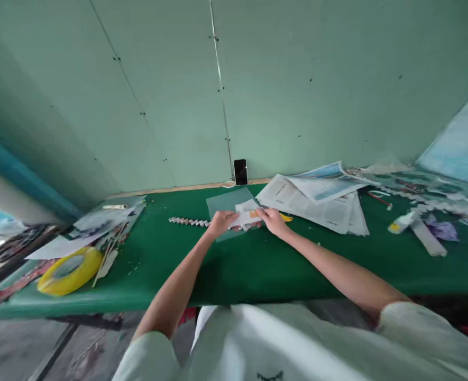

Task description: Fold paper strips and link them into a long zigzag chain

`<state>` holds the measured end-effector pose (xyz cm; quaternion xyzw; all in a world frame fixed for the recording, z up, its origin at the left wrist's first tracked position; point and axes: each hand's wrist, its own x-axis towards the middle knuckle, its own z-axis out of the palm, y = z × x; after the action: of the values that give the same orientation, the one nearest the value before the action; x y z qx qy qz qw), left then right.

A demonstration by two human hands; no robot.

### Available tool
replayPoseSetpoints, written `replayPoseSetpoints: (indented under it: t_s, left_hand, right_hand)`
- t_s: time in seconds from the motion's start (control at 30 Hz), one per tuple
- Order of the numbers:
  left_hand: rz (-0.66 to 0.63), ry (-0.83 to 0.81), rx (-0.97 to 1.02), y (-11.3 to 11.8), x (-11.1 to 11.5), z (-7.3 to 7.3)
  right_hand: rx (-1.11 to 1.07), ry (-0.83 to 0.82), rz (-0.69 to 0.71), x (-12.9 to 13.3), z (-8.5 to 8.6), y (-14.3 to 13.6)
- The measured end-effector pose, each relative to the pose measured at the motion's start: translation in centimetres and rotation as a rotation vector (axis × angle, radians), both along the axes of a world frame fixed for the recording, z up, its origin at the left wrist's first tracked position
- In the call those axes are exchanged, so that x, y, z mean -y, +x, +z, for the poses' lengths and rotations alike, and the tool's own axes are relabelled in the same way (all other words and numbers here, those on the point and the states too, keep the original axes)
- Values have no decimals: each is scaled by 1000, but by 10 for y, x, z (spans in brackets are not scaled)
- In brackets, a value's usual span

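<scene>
pinching with left hand (220, 223), closed on the left end of a small white paper (241, 217); pinching with right hand (274, 222) too, clamped, by the look of it, on the opposite end, right next to an orange patch (253, 214). holding the paper between the two, over the middle of a green table (158, 270). not letting go on either side.

reading the step now: seems to be shaping or straightening the paper, two-handed. can't tell which, not with so much covered and blurred. note a zigzag strip (188, 221) reaching out leftward, just beside the left hand; can't tell whether joined to the pinkish bits (239, 228) under the paper. note also a clear sheet (220, 203) lying flat behind and beneath, and a yellow piece (286, 217) poking out past the right hand, too hidden to name.

and on to what the next move calls for, as a judgement: matching pressure from both sides, lining up edges before pressing, going gently so as not to crease or tear. best done well clear of the printed pages (297, 203) just to the right.
</scene>
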<state>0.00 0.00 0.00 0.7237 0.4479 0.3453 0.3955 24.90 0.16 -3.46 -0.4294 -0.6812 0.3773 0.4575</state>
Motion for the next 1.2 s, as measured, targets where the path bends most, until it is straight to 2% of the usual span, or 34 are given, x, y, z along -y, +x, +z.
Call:
replayPoseSetpoints:
  t_s: [0.33,0.7,0.97,1.2]
  left_hand:
    - [-26,-56,100,0,0,-5]
    - [-126,-153,149,-2,3,-2]
    - [-122,-137,228,-4,1,2]
    - [-122,-186,321,-2,-2,1]
  right_hand:
    - [-98,-21,71,8,5,-2]
    - [-110,28,29,4,-1,1]
    - [-177,-11,6,1,2,-1]
    - [-210,-23,10,-4,-5,0]
